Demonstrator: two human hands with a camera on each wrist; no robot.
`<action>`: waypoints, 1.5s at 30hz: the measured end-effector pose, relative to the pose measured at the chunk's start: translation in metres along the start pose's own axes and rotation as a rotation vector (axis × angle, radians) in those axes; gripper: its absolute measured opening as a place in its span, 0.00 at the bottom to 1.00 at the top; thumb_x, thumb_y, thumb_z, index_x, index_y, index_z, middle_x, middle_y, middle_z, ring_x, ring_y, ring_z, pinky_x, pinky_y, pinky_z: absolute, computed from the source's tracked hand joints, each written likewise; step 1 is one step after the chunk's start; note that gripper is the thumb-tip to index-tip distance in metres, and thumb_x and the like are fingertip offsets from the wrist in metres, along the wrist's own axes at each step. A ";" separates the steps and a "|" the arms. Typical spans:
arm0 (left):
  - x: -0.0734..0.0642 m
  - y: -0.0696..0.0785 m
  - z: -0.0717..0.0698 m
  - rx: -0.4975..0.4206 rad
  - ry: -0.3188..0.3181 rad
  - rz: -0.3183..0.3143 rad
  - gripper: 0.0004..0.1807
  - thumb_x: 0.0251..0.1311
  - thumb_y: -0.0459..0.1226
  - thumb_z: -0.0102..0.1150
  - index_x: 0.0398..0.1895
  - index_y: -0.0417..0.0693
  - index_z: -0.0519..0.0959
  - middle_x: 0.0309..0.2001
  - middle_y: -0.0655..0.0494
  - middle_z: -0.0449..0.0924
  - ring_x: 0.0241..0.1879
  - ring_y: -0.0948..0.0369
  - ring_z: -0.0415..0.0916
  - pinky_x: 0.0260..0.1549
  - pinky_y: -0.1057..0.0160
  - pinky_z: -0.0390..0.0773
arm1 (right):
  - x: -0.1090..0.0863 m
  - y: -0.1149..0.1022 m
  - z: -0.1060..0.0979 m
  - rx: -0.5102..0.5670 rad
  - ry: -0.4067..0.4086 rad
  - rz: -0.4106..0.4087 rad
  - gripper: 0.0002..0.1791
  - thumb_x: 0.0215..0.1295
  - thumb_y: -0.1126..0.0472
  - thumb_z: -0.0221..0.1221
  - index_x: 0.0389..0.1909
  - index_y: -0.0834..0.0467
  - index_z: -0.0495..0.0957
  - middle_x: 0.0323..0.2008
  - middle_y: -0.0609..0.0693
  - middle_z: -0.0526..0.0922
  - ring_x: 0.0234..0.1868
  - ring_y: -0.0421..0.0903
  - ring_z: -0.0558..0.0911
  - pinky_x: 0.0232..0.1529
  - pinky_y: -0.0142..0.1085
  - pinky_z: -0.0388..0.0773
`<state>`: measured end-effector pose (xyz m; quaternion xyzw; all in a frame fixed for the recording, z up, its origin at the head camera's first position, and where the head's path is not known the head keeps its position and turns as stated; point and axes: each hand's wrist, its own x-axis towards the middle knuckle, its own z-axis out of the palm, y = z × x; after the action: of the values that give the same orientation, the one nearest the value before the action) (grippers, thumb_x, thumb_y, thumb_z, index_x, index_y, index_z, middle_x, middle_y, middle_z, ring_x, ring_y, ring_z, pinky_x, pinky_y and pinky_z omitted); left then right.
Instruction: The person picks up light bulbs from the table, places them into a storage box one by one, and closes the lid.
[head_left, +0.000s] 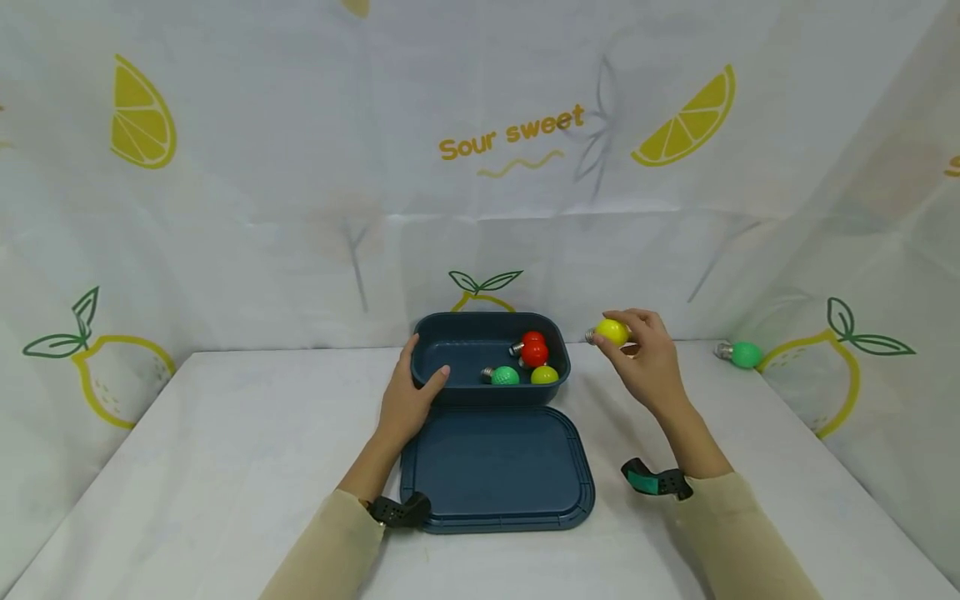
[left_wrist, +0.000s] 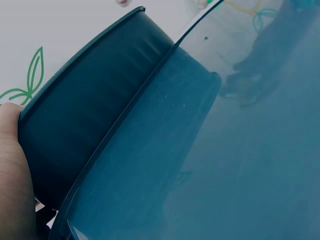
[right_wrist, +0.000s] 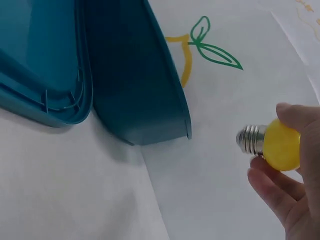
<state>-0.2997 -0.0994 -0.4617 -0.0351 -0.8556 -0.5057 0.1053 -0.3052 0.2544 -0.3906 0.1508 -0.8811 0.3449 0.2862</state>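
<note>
A yellow light bulb [head_left: 612,332] with a silver screw base is pinched between the thumb and fingers of my right hand [head_left: 651,360], right of the dark blue box [head_left: 457,363]. The right wrist view shows the same bulb [right_wrist: 281,146] with its base pointing left toward the box. My left hand [head_left: 407,400] holds the left end of that box, thumb at its front wall. Inside, toward the right, lie two red bulbs [head_left: 533,353], a green bulb [head_left: 505,376] and another yellow bulb [head_left: 544,375].
In front of the box, a dark blue lid [head_left: 498,471] lies on the white-covered table [head_left: 285,467]. A green bulb [head_left: 746,354] rests near the table's back right corner. Behind stands a white sheet [head_left: 300,167] printed with lemons.
</note>
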 end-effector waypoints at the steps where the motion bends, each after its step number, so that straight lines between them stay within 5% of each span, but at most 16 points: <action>1: 0.000 0.000 0.000 0.001 -0.001 -0.001 0.47 0.66 0.61 0.55 0.82 0.65 0.46 0.81 0.49 0.51 0.80 0.47 0.51 0.75 0.38 0.56 | 0.000 -0.001 0.001 0.013 0.014 -0.012 0.21 0.66 0.58 0.67 0.58 0.60 0.80 0.54 0.64 0.75 0.42 0.61 0.85 0.39 0.11 0.69; 10: 0.002 0.000 0.000 -0.006 0.000 -0.002 0.46 0.66 0.62 0.55 0.82 0.68 0.46 0.81 0.50 0.51 0.80 0.48 0.51 0.75 0.38 0.56 | 0.000 -0.011 0.004 0.066 0.030 -0.110 0.22 0.55 0.63 0.74 0.53 0.59 0.85 0.50 0.57 0.82 0.46 0.47 0.81 0.42 0.18 0.79; 20: -0.001 0.000 0.002 -0.021 -0.001 -0.003 0.46 0.66 0.62 0.55 0.82 0.66 0.47 0.81 0.50 0.51 0.80 0.47 0.51 0.75 0.37 0.56 | 0.003 -0.022 0.008 0.101 -0.013 -0.127 0.22 0.56 0.66 0.73 0.53 0.61 0.84 0.52 0.57 0.83 0.51 0.51 0.83 0.46 0.13 0.74; 29: -0.001 0.000 0.002 -0.017 0.007 -0.006 0.47 0.66 0.61 0.56 0.82 0.65 0.47 0.81 0.50 0.51 0.80 0.47 0.51 0.75 0.37 0.56 | 0.020 -0.044 0.020 0.174 -0.056 -0.129 0.20 0.60 0.66 0.71 0.54 0.62 0.83 0.53 0.59 0.84 0.55 0.55 0.82 0.51 0.51 0.84; 45: -0.001 -0.001 0.001 -0.021 0.011 0.004 0.46 0.65 0.62 0.56 0.82 0.65 0.48 0.81 0.50 0.52 0.80 0.48 0.52 0.75 0.38 0.56 | 0.027 -0.052 0.057 0.252 -0.112 0.045 0.22 0.64 0.60 0.68 0.59 0.60 0.81 0.58 0.60 0.81 0.58 0.59 0.82 0.54 0.54 0.84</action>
<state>-0.2992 -0.0986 -0.4631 -0.0352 -0.8495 -0.5147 0.1105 -0.3253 0.1752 -0.3810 0.1848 -0.8487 0.4500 0.2074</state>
